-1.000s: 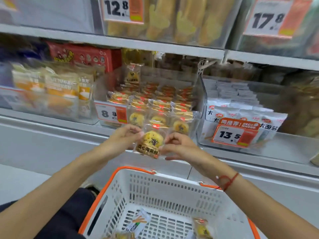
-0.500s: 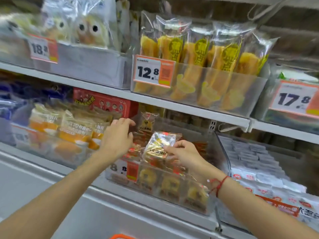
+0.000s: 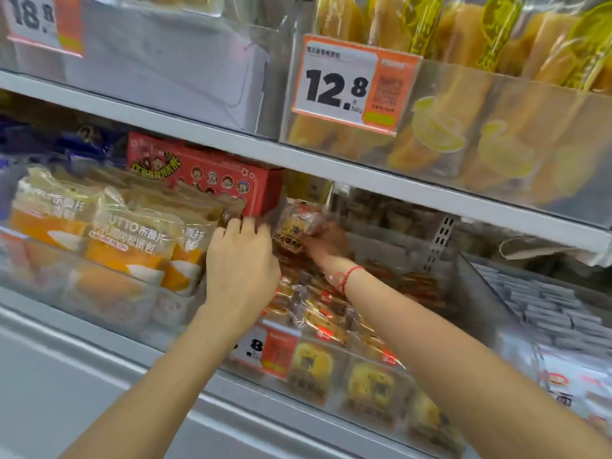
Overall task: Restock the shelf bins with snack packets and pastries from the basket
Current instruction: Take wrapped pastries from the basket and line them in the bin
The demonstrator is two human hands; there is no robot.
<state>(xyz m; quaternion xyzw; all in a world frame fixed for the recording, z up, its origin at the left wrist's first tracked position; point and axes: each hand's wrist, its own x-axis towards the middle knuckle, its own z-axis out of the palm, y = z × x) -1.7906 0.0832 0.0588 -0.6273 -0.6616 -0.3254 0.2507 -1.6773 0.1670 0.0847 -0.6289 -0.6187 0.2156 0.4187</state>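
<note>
My right hand [image 3: 326,241] is deep in the clear bin [image 3: 477,303] on the lower shelf [image 3: 109,339], pinching a wrapped pastry [image 3: 296,226] at the bin's back left corner, above the rows already stocked there. The picture smears around those fingers, so I think the grip is on the packet's right edge, but I can't be sure how many fingers are on it. My left hand [image 3: 243,260] sits at the bin's left wall, fingers curled at the packet's wrapper or the wall's top edge; I cannot tell which, nor whether that grip actually holds anything.

What could go wrong: the packet stands above the stack close under the upper shelf [image 3: 364,173], so letting go too early could leave it toppling forward onto the front rows, or sliding over the left wall toward the bread bags [image 3: 132,233]. The film looks slick, and a pinch at one edge may slip. Pushing hard could crush the pastry against the red box [image 3: 231,180] behind.

Against half a second ago, the packet has travelled from mid-bin to the back left corner, the right hand has reached further in, and the left hand has closed toward it
</note>
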